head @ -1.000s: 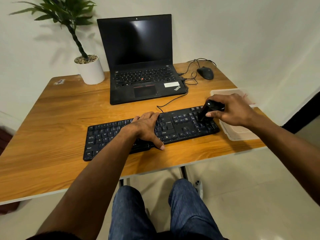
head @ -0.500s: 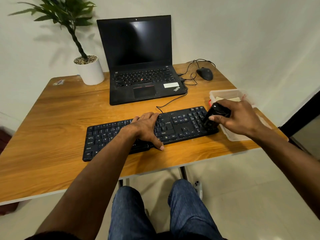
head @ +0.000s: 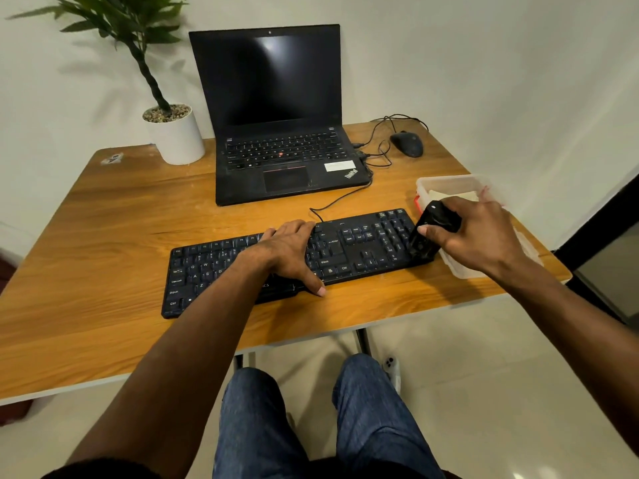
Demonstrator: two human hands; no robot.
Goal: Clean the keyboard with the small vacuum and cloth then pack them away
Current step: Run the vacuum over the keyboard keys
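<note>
at right of frame the right hand point(head: 480, 233) grips the small vacuum point(head: 428, 233) on the keyboard's point(head: 349, 250) end, while the left hand point(head: 294, 250) rests flat, fingers relaxed, mid-keyboard.

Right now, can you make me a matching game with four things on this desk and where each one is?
Things:
1. small vacuum
2. mouse
3. plant pot
4. left hand

Places:
A. far left corner of the table
B. resting on the keyboard
C. gripped in the right hand
D. right of the laptop

Pairs: 1-C, 2-D, 3-A, 4-B
</note>
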